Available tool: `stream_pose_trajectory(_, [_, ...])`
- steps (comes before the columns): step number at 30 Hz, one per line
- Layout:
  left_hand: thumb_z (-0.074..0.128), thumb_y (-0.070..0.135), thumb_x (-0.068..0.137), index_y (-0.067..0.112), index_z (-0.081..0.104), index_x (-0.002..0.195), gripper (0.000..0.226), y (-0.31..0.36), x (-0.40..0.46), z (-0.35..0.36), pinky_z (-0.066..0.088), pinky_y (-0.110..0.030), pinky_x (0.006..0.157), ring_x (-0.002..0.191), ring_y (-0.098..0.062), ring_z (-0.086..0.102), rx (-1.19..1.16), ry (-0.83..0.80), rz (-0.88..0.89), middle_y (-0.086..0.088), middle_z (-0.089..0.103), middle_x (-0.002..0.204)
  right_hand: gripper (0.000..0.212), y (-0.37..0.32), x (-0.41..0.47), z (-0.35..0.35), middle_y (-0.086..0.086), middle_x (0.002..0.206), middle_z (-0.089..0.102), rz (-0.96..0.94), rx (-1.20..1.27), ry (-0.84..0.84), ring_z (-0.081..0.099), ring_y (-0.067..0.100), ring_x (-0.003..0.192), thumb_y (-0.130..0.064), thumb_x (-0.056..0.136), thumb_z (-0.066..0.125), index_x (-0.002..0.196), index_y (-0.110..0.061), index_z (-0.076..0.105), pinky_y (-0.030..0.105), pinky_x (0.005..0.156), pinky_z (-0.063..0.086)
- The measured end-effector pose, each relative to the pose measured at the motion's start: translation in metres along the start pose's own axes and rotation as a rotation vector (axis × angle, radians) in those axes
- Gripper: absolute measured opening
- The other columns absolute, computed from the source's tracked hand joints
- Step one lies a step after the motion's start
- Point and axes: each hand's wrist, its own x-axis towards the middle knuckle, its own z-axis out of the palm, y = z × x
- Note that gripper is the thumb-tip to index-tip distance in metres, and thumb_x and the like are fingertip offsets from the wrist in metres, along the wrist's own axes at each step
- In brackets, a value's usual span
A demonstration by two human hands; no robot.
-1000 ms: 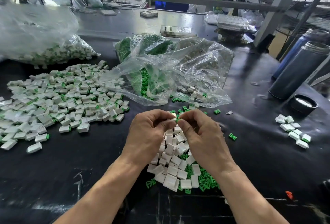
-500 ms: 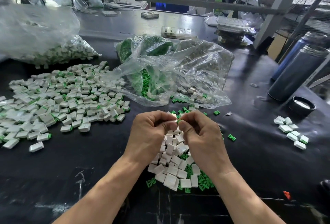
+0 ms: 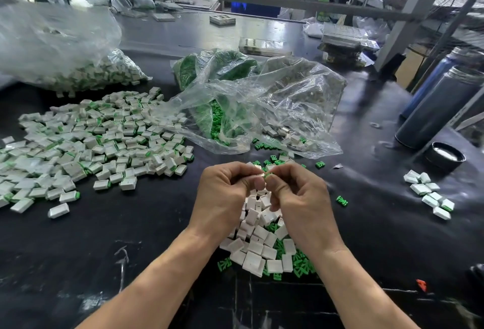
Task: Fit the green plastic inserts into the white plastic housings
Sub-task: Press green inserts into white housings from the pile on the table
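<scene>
Nearest on the black table (image 3: 91, 263) lies a small heap of white housings (image 3: 258, 247) mixed with green inserts (image 3: 301, 265). Just above this heap the left hand (image 3: 222, 197) and the right hand (image 3: 301, 197) meet, fingers curled; between them they pinch one white housing (image 3: 260, 176) with a green insert (image 3: 267, 174) at its end. To the left spreads the pile of assembled pieces (image 3: 91, 145). Behind it are clear plastic bags (image 3: 248, 108) containing green inserts.
</scene>
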Motion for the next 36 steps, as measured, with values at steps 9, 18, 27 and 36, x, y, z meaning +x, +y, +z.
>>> stream_pose_trajectory(9, [0.074, 0.002, 0.090, 0.032, 0.076, 0.109, 0.035, -0.004, 0.007, -0.007, 0.051, -0.011, 0.074, 0.082, -0.002, 0.070, 0.316, -0.076, 0.184, 0.019, 0.073, 0.088, 0.016, 0.004, 0.008, -0.006, 0.005, 0.064, 0.064, 0.116, 0.177, -0.014, 0.056, 0.018, 0.055, -0.020, 0.099, 0.069, 0.084, -0.016, 0.073, 0.045, 0.059, 0.051])
stream_pose_trajectory(18, [0.070, 0.014, 0.095, 0.022, 0.077, 0.108, 0.017, -0.007, 0.008, -0.007, 0.048, -0.010, 0.070, 0.077, -0.002, 0.068, 0.270, -0.071, 0.203, 0.016, 0.075, 0.083, 0.012, 0.003, 0.005, -0.004, -0.003, 0.085, 0.076, -0.059, 0.077, 0.067, 0.067, 0.012, 0.073, -0.022, 0.096, 0.074, 0.096, -0.033, 0.079, 0.039, 0.069, 0.059])
stream_pose_trajectory(27, [0.067, 0.015, 0.098, 0.019, 0.077, 0.096, 0.011, -0.001, 0.006, -0.006, 0.044, -0.012, 0.058, 0.061, 0.000, 0.058, 0.117, -0.104, 0.160, 0.002, 0.073, 0.073, 0.016, 0.001, 0.006, -0.006, -0.002, 0.084, 0.074, -0.106, 0.137, 0.055, 0.065, 0.014, 0.070, -0.013, 0.093, 0.076, 0.093, -0.029, 0.077, 0.031, 0.061, 0.056])
stream_pose_trajectory(36, [0.075, 0.008, 0.089, 0.009, 0.074, 0.095, 0.006, -0.005, 0.008, -0.008, 0.051, -0.028, 0.058, 0.065, -0.015, 0.057, -0.082, -0.087, 0.048, -0.007, 0.073, 0.079, 0.013, 0.001, 0.004, -0.003, -0.009, 0.084, 0.071, -0.187, -0.013, 0.020, 0.067, 0.017, 0.072, -0.023, 0.095, 0.074, 0.098, -0.035, 0.071, 0.047, 0.068, 0.059])
